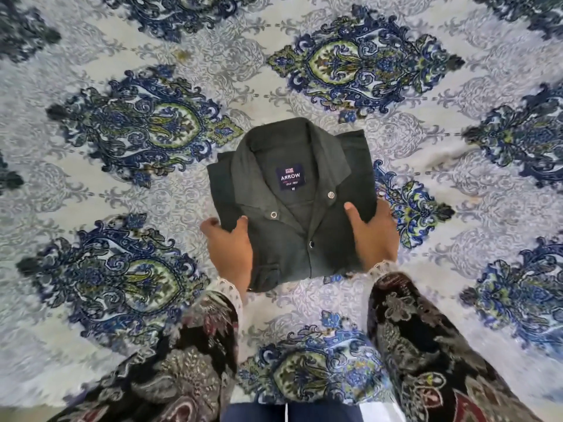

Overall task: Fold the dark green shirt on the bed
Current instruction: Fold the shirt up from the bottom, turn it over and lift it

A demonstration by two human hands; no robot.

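1. A dark green shirt (pixel 292 205) lies folded into a compact rectangle near the middle of a bed, seen from above by a camera on the person's head.
2. The shirt faces up with its collar (pixel 307 147) at the far end, spread open to show a navy label (pixel 291 178) reading "ARROW" with the letter "M" beneath.
3. Two silver snap buttons (pixel 331 194) sit on the collar points, and a dark button marks the closed front placket below them.
4. The left hand (pixel 230 248) holds the shirt's left edge: the thumb lies on top of the fabric and the fingers curl around the side, with a fingertip showing past the edge.
5. The right hand (pixel 373 236) grips the right edge the same way, thumb pressed on top, fingers wrapped around and under the side and mostly hidden.
6. Both forearms wear dark sleeves (pixel 426 345) with a floral paisley print and pale, patterned cuffs.
7. The bedspread (pixel 304 71) is pale grey-white, covered in large ornate medallions of blue, green and black; its pattern is slightly blurred toward the edges of the view.
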